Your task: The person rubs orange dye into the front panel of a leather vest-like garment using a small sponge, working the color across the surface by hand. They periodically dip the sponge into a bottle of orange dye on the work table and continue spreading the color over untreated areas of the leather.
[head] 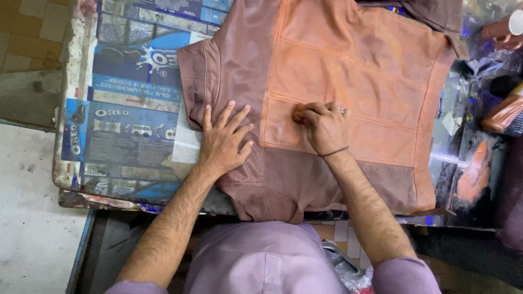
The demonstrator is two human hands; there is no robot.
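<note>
Two hands on the leather jacket (327,71); left hand (223,142) flat; right hand (325,128) clenching a pad (298,113).

A leather jacket (327,81) lies across a table (131,125) at centre frame; left hand (224,142) flat on it, right hand (322,126) just right, a bottle (504,114) at far right.

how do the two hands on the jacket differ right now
The left hand lies flat with fingers spread on the brown part of the jacket; the right hand is curled, fingertips pinching a small pad against the orange part. The right wrist wears a thin dark band; the left wrist is bare. Both press down on the jacket.
</note>
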